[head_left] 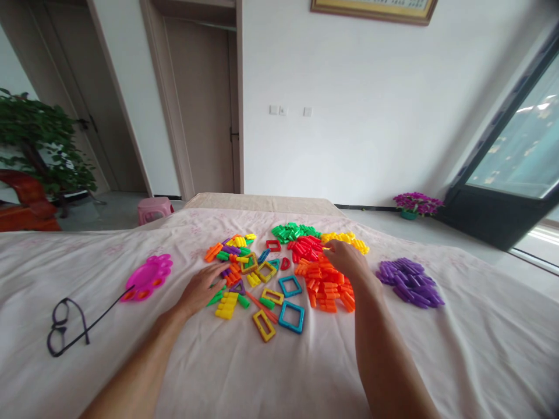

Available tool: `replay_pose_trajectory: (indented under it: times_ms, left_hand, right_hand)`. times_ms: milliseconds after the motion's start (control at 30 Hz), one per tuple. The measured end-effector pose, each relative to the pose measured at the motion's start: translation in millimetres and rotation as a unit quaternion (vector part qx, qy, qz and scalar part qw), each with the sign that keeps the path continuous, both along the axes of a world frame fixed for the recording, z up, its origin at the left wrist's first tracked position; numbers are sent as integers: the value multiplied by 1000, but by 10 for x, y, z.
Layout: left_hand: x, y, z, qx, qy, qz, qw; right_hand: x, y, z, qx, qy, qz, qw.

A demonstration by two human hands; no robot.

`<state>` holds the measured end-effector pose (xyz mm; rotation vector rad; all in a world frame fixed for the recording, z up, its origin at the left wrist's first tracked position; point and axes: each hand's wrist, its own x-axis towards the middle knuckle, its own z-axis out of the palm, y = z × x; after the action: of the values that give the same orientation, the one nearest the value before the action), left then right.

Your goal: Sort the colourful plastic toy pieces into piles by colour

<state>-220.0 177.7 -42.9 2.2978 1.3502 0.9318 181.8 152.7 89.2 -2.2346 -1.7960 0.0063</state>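
Note:
My left hand (205, 286) rests at the left edge of a mixed pile of plastic building pieces, fingers stretched out beside orange pieces (232, 273). Near its fingertips lie a purple triangle (238, 287) and a yellow ribbed piece (227, 305). My right hand (347, 259) reaches over the sorted heaps, its fingertips drawn together between the red pieces (305, 248) and the yellow pieces (356, 241). Whatever those fingers hold is hidden. Below that hand spreads a heap of orange pieces (327, 285). Green pieces (294, 231) sit behind the red ones.
Purple pieces (410, 282) form a heap at the right. Blue square frames (292, 317) and yellow frames (264, 326) lie in the middle. On the left are a pink palette-like tray (146, 274) and black glasses (65, 334), all on a pale cloth (209, 372).

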Motion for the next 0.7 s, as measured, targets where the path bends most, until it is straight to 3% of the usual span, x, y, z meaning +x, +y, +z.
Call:
replay_pose_trajectory:
  times_ms: [133,333,533,633,700]
  left_hand:
    - [24,-50,47,12,4,12,1000]
    - [83,-86,74,18,62,63,996]
    - [109,-113,137,-14,94,112,989]
    - [116,-107,132,-52,31,95,994]
    - [140,-100,114,-98,-65,75,990]
  right_hand:
    - [-44,-36,70,31,-8,25,999]
    - [-708,-166,82,31,0,199,979]
    - [-1223,-226,-189,-20,-11,323,946]
    - [-1338,-230,-343,-15,-2,356,934]
    - [-1389,-236,-421,-5,24,373,928]
